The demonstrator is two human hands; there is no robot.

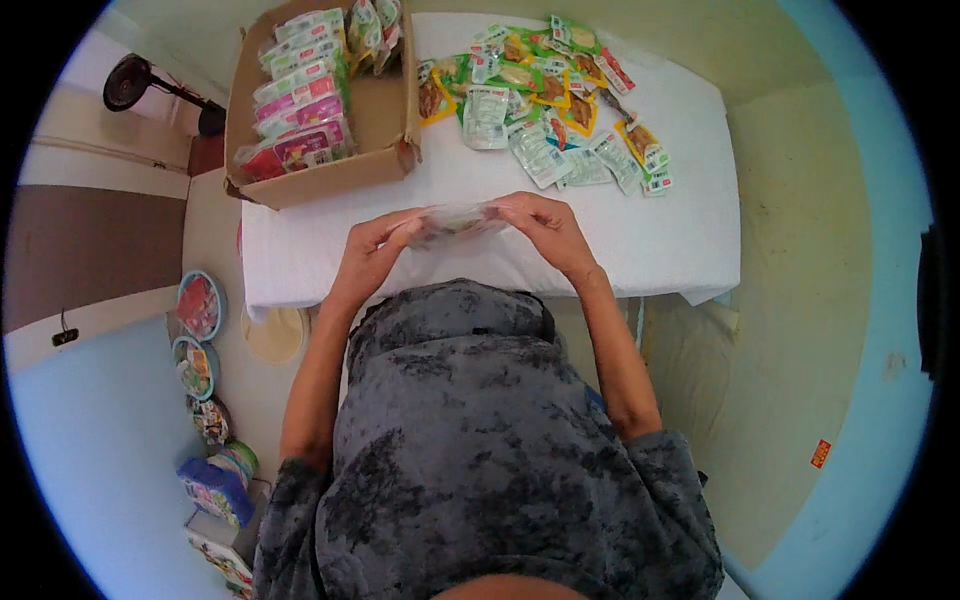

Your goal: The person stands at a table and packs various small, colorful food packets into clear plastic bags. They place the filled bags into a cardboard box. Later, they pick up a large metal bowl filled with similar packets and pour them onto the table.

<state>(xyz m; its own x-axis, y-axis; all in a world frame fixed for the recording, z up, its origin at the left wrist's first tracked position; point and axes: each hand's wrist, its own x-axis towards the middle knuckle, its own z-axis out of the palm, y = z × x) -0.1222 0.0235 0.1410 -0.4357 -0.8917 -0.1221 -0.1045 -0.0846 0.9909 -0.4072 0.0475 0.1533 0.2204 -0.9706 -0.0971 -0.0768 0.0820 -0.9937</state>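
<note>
A clear plastic bag (459, 219) is stretched between my two hands above the front part of a table with a white cloth (675, 247). My left hand (379, 251) pinches the bag's left end, and my right hand (546, 231) pinches its right end. Something darker shows through the film, too blurred to name. Beyond my hands lies a loose pile of small sealed food packets (551, 82), some with green or yellow edges, others white side up. At the back left, a cardboard box (330, 180) holds a row of filled clear bags (300, 97) and several more in its far right corner.
The box's near edge stands close beyond my left hand. Left of the table, a cream round lid or stool (274, 334) and tubs of packets (200, 306) are on the floor. A black fan (129, 82) is at the far left. A wall (795, 247) runs along the right.
</note>
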